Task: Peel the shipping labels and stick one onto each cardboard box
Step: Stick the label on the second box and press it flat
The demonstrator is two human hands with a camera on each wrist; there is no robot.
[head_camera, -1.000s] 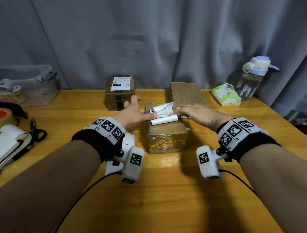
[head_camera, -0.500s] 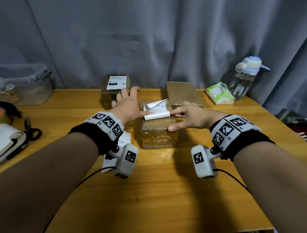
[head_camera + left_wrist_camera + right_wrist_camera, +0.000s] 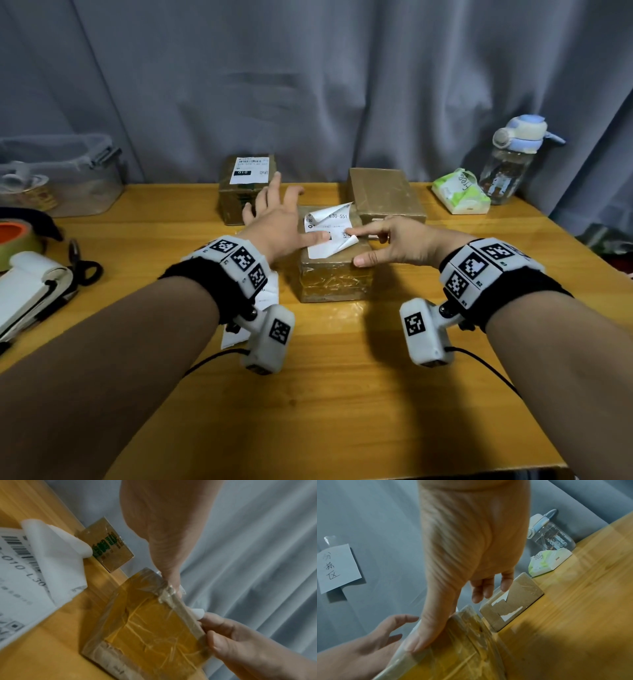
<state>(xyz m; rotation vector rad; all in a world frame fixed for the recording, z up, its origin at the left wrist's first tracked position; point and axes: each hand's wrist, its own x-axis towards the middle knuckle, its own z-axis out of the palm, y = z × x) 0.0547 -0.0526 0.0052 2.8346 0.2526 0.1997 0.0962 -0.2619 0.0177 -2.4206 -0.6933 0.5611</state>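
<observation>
A tape-wrapped cardboard box [image 3: 329,281] stands mid-table with a white shipping label [image 3: 330,228] on its top; the label's far and near right corners curl up. My left hand [image 3: 284,219] has its fingers spread, and its thumb presses the label's left part. My right hand [image 3: 359,248] presses its straight index finger on the label's right part, and its thumb rests on the box's front top edge. Behind left stands a box [image 3: 239,202] bearing a label [image 3: 250,167]. The brown box [image 3: 383,192] behind right has a bare top. White backing sheets [image 3: 269,296] lie under my left wrist.
At the left are a clear plastic tub [image 3: 58,174], a tape roll [image 3: 13,236], scissors [image 3: 82,265] and a white device [image 3: 27,291]. A tissue pack [image 3: 459,193] and water bottle [image 3: 510,161] stand back right. Grey curtain [image 3: 308,85] hangs behind the table.
The label's rolled-up near part has been spread down over the box top. My left fingers have fanned out, and my right index finger has slid onto the label.
</observation>
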